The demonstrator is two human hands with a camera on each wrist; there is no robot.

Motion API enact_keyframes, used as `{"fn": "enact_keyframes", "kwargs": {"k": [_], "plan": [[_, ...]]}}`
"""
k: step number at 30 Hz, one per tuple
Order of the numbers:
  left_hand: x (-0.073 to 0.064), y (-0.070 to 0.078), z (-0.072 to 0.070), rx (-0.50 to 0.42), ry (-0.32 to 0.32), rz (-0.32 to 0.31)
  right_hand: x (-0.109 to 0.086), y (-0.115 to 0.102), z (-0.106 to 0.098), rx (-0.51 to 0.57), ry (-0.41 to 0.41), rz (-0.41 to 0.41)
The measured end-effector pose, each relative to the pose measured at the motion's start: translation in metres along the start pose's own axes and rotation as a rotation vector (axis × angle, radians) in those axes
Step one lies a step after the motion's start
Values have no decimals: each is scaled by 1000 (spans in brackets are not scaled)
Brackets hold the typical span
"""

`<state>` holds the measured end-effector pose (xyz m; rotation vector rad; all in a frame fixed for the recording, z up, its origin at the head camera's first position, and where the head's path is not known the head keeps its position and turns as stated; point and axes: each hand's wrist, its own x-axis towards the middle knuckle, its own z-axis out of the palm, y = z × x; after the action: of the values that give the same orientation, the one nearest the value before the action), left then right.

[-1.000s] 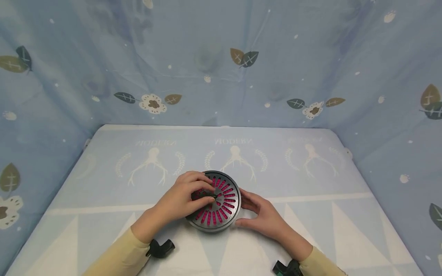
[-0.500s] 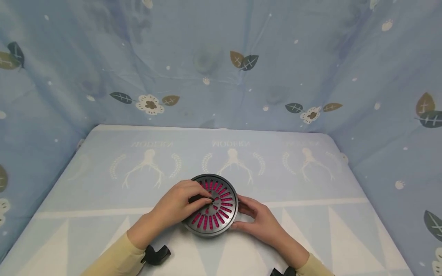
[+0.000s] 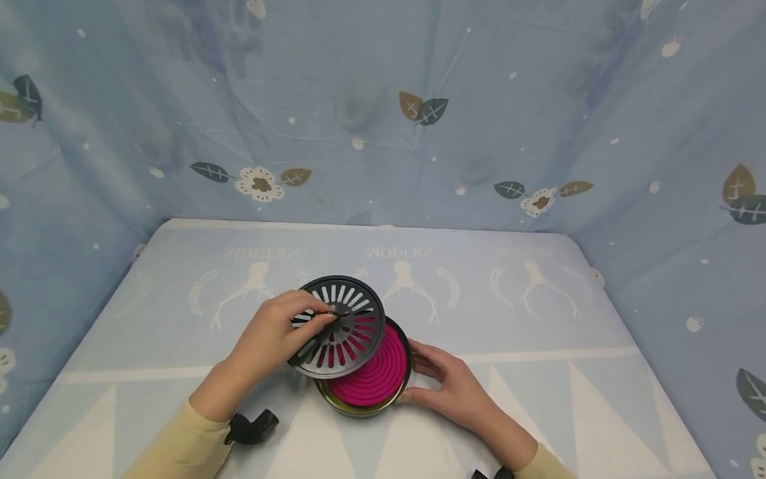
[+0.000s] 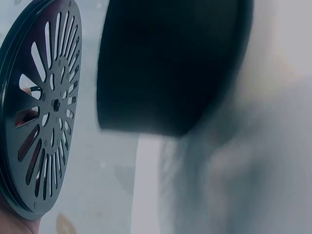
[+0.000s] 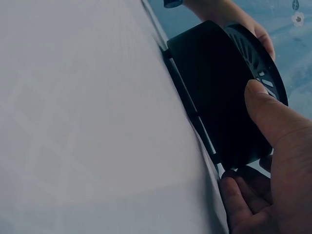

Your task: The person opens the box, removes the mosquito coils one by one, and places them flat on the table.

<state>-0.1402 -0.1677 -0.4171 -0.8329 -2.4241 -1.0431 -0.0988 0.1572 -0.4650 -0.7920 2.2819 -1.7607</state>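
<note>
My left hand (image 3: 269,339) pinches the small centre handle of a round dark slotted lid (image 3: 345,334). Raised and shifted left, the lid partly overlaps a round dark tin (image 3: 354,412) below it in the head view. A magenta mosquito coil (image 3: 380,372) lies inside the tin, its far left part hidden by the lid. Seen from the left wrist, the lid's underside (image 4: 56,105) shows its ring of slots. Around the tin's right side curls my right hand (image 3: 449,386). The right wrist view has thumb and fingers at the tin's dark outer wall (image 5: 209,92), its short feet on the cloth.
A patterned pale cloth (image 3: 526,406) covers the table. Blue printed fabric (image 3: 383,80) rises behind and at both sides. Black wrist mounts (image 3: 254,428) sit at the sleeves; a dark blurred shape (image 4: 165,63) blocks much of the left wrist view.
My left hand has lifted the lid off the tin and moved it up and left, uncovering the magenta coil. The right hand has stayed at the tin's side.
</note>
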Motion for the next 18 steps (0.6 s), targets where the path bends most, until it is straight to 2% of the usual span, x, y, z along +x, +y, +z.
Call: {"fn": "enact_keyframes", "kwargs": {"k": [4,11,14,18], "plan": [[-1,-12,-14,68,44,-32,-1,-2,-2,-5,-5,12],[-9,-32,-42,187,87,-188,-3,0,-5,4,-14,3],[-15,-40,-51,214,83,-239,-2,-1,-4,3,-21,-1],[-25,-50,-60,242,29,-293,-1,-1,-2,11,-19,-13]]}}
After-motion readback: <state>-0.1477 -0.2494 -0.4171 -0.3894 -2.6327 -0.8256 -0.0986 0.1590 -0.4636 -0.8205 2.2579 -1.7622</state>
